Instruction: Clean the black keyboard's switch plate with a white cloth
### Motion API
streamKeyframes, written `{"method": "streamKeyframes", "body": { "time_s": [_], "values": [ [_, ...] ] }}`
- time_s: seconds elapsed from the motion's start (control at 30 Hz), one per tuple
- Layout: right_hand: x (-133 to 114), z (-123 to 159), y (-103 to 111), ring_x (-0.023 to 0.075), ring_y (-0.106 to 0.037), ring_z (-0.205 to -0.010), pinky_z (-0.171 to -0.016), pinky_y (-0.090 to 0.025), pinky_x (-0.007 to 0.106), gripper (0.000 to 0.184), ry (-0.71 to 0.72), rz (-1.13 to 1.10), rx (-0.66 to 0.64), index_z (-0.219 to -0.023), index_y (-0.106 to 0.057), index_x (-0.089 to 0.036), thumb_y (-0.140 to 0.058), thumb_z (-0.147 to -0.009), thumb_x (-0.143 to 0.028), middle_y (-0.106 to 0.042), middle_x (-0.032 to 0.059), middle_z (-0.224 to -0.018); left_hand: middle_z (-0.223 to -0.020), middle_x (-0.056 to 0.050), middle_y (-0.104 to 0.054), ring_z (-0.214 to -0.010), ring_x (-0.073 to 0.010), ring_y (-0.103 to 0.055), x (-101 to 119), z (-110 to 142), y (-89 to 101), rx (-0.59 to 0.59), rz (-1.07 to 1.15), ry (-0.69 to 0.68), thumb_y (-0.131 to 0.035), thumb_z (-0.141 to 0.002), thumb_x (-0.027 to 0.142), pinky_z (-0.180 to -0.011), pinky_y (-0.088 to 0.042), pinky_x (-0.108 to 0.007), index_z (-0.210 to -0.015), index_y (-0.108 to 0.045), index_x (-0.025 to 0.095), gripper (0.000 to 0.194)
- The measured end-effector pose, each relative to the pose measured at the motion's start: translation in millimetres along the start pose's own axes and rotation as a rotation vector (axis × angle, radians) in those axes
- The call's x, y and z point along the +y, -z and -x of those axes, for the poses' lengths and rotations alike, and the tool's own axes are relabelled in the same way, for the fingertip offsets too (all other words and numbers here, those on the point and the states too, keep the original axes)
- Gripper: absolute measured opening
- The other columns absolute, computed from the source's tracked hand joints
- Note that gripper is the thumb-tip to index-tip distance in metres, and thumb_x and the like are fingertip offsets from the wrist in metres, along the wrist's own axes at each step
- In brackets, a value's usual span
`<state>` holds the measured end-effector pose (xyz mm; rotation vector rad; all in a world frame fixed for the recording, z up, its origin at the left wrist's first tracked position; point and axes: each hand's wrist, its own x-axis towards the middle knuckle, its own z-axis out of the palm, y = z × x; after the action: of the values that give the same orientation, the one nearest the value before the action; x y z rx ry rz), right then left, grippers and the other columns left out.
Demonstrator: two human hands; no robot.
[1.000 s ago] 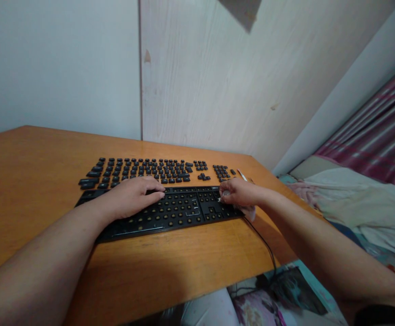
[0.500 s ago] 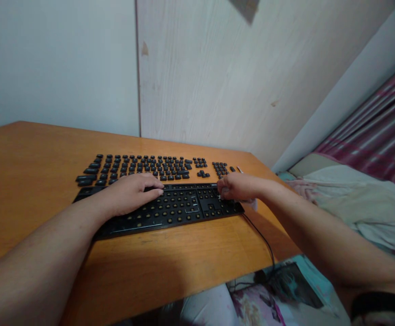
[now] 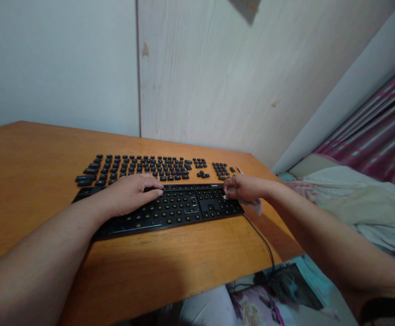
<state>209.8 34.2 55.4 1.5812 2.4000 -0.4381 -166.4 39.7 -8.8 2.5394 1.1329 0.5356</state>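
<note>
A black keyboard base [image 3: 177, 208] with its keycaps removed lies on the orange wooden desk [image 3: 31, 172]. The loose black keycaps [image 3: 143, 166] are laid out in rows just behind it. My left hand [image 3: 129, 194] rests flat on the left-middle of the base, fingers stretched out. My right hand [image 3: 243, 187] is closed on a small white tissue [image 3: 256, 205], pressed at the numpad end of the base.
The keyboard cable [image 3: 262, 242] runs off the desk's front right edge. A small white stick [image 3: 240, 170] lies behind the right hand. A bed with striped and pale bedding [image 3: 360, 199] stands to the right. Pale wood-grain wall panels stand behind the desk.
My right hand has shifted slightly right and back along the numpad end with the tissue. My left hand stays put. The camera dipped a little at first.
</note>
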Motion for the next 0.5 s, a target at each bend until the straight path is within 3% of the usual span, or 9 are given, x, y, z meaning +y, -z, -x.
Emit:
{"method": "streamKeyframes", "body": {
  "time_s": [0.23,0.5],
  "values": [
    [-5,4,0,0.0166,-0.059,-0.070,-0.060,-0.038,0.026,0.012,-0.012,0.085,0.061,-0.087,-0.069,-0.021,-0.064,-0.079,-0.028,-0.069,0.0030,-0.079,-0.115,-0.005,-0.069,-0.105,-0.0212,-0.063,-1,0,0.2,-0.003,0.004,-0.007,-0.047,-0.091,0.054,-0.099,-0.045,-0.034,-0.112,-0.072,0.025,0.043],
    [12,7,-4,0.0151,-0.057,-0.065,-0.058,-0.039,0.025,0.013,-0.065,0.013,0.028,-0.088,-0.067,-0.020,-0.063,-0.080,-0.030,-0.066,0.0021,-0.072,-0.117,-0.005,-0.068,-0.107,-0.0219,-0.062,-2,-1,-1.0,0.002,-0.001,-0.008,-0.047,-0.091,0.055,-0.100,-0.045,-0.035,-0.114,-0.071,0.025,0.045]
  ]
}}
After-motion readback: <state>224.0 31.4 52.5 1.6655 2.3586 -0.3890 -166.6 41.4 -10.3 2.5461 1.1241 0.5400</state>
